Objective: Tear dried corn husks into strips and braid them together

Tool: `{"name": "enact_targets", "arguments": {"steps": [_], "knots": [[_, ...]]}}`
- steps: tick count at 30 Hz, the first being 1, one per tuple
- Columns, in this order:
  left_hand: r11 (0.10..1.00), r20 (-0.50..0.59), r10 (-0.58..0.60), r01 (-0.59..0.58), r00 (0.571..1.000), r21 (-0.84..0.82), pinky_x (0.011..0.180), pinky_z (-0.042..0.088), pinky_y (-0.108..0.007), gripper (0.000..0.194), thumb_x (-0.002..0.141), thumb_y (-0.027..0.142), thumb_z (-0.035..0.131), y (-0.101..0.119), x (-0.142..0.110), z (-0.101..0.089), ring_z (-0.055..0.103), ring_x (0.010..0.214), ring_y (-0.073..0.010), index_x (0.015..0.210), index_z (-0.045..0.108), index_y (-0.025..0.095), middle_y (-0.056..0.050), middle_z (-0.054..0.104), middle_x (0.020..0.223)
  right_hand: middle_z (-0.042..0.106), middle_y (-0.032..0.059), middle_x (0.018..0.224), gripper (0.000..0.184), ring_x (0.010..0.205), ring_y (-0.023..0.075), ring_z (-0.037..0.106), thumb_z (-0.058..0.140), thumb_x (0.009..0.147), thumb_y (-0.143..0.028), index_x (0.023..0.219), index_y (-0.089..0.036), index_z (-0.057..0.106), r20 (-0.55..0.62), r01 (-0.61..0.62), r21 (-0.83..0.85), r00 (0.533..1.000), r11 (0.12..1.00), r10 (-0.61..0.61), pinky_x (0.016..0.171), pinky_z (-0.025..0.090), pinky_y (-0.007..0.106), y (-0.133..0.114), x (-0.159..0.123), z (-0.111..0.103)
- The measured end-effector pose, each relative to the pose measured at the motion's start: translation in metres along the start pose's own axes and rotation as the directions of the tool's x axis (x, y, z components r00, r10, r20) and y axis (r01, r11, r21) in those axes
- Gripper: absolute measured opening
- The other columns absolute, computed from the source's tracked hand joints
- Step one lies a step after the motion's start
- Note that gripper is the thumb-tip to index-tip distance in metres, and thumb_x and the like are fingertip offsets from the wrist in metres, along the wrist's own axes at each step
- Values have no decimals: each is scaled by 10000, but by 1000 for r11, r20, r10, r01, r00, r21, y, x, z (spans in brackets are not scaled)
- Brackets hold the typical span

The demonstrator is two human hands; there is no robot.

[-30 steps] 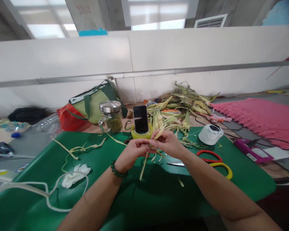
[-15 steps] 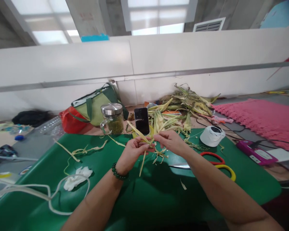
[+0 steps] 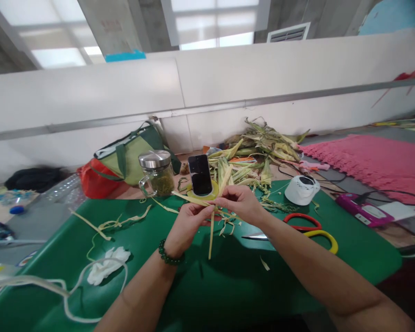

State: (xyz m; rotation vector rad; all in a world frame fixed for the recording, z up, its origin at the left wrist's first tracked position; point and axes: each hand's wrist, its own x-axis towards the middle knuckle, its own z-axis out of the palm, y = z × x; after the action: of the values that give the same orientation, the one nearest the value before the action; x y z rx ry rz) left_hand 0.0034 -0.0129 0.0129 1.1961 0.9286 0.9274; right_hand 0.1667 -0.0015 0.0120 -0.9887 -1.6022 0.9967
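Crossed corn husk strips [image 3: 211,235] are pinched between my two hands above the green mat. My left hand [image 3: 192,221], below a dark green bead bracelet [image 3: 169,253], grips them with thumb and fingers near the crossing. My right hand [image 3: 241,203] pinches the same strips from the right. One strip end points left, one stands up, and one hangs down. The crossing itself is partly hidden by fingertips. Scissors [image 3: 320,234] with red and yellow handles lie partly behind my right forearm. A phone [image 3: 199,174] leans upright just beyond my hands.
A glass mug with a metal lid [image 3: 155,173] stands back left, beside a green bag [image 3: 134,157]. Corn husks [image 3: 263,143] are heaped at the back. A white roll [image 3: 301,190] and purple power strip [image 3: 363,210] sit right; crumpled tissue [image 3: 108,266] and white cable [image 3: 67,304] left.
My right hand moved off slightly at half a second ago and is back close to the left. The strips have spread from a bunched state into a cross, and the left-pointing end has lowered.
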Motion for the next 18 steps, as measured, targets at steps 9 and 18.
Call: {"name": "enact_targets", "arguments": {"steps": [9,18], "knots": [[999,-1,-13,13,1000,-48,603,509,-267,476,622,556,698,-1,1,1,678,622,-202,726,722,92,-118,720,673,412,-51,468,371,444,68,325,681,679,-486,547,-173,533,-64,48,-76,997,996,-53,418,248,218,0,-1,4],[998,16,60,-59,998,-27,669,537,-296,380,661,473,709,2,-2,0,684,692,-215,776,735,112,-95,733,724,531,-16,549,254,468,80,401,648,717,-410,650,-166,627,-20,67,-64,997,996,-69,431,299,216,-1,-2,1]]}}
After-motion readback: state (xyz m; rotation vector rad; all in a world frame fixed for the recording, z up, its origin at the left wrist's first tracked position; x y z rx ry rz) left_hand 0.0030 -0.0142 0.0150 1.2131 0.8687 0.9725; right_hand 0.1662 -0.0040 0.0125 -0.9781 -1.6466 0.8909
